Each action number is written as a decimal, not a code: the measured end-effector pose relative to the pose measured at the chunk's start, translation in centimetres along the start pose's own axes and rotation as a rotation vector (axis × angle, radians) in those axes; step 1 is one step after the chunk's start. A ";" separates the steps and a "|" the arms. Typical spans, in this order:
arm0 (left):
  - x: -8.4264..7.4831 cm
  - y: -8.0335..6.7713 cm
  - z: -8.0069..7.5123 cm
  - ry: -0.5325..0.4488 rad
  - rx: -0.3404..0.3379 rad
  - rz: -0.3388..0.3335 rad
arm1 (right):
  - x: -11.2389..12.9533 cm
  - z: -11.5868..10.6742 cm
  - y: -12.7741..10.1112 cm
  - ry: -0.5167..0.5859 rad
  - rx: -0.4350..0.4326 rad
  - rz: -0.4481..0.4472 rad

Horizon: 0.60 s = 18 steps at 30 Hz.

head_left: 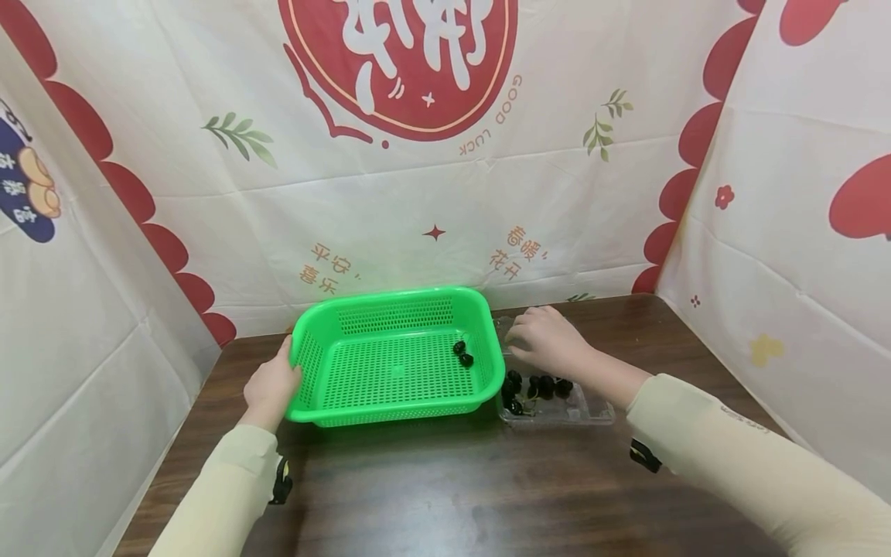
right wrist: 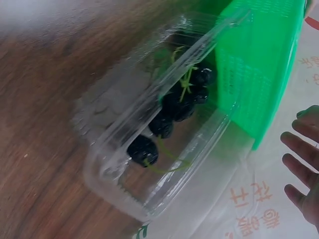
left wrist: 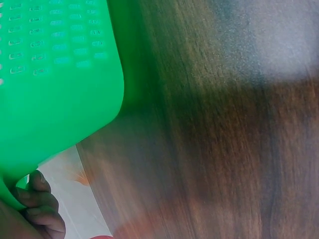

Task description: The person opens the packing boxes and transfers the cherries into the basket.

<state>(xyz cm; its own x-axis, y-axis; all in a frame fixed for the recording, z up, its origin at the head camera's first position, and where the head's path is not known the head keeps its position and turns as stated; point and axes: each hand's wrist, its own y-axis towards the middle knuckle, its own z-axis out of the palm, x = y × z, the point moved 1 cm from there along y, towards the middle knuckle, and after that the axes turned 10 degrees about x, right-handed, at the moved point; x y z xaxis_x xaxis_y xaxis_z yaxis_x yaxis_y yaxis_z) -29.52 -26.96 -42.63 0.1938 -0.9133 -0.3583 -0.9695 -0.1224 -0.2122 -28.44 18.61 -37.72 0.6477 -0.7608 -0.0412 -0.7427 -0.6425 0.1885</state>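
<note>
Here, a perforated green plastic basket (head_left: pixel 397 360) is being gripped at its rim by the left hand (head_left: pixel 271 384).
Relaxed, empty fingers of the right hand (head_left: pixel 546 340) are being held over the clear plastic clamshell tray (head_left: pixel 592 408) of dark cherries (head_left: pixel 539 385).

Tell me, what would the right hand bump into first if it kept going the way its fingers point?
Probably the green basket: the right hand points left over the clear cherry box, though its height is unclear.

Dark wood-grain desk (head_left: pixel 431 495) boxed in on three sides by white cloth backdrop (head_left: pixel 174 77) with red scalloped borders, green leaf sprigs and big red round emblem (head_left: pixel 400 62).
</note>
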 end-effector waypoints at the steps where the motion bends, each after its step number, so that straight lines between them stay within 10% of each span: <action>1: 0.0 0.0 0.0 0.000 -0.002 -0.002 | 0.0 0.0 -0.2 -0.011 -0.001 -0.003; 18: 0.1 0.2 0.2 0.003 0.001 -0.006 | -2.7 1.3 -3.7 -0.191 0.056 -0.034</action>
<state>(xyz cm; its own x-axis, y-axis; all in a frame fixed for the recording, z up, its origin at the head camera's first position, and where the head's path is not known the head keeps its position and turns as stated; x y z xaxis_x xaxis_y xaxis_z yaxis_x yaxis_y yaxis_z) -29.65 -27.01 -42.86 0.1989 -0.9138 -0.3540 -0.9682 -0.1272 -0.2155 -27.63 22.95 -39.60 0.6321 -0.7389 -0.2333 -0.7330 -0.6678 0.1291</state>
